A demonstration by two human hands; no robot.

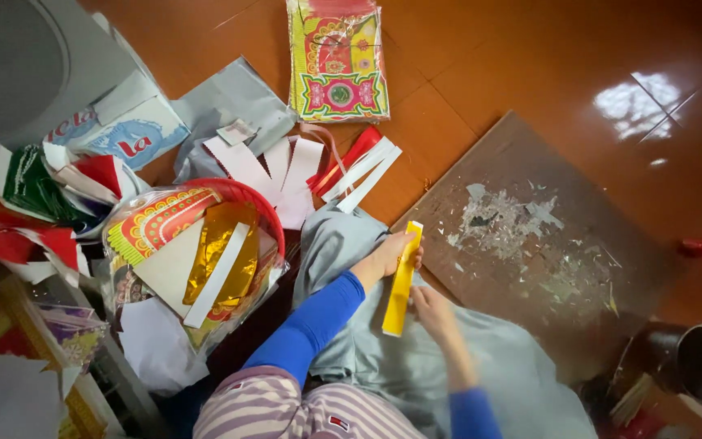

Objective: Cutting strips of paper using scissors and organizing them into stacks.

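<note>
Holding a yellow paper strip over the lap

Head view: left hand (390, 254) closed on the upper part of the yellow paper strip (400, 284); right hand (432, 311) pinching its lower edge. Strip upright above grey cloth (481, 366). Red basket (241, 195) of coloured papers at left, white strips (286, 167) on the floor (481, 57), worn board (530, 236) at right.

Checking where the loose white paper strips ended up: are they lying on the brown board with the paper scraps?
No, the white paper strips lie on the floor beside the red basket, apart from the brown board.
</note>
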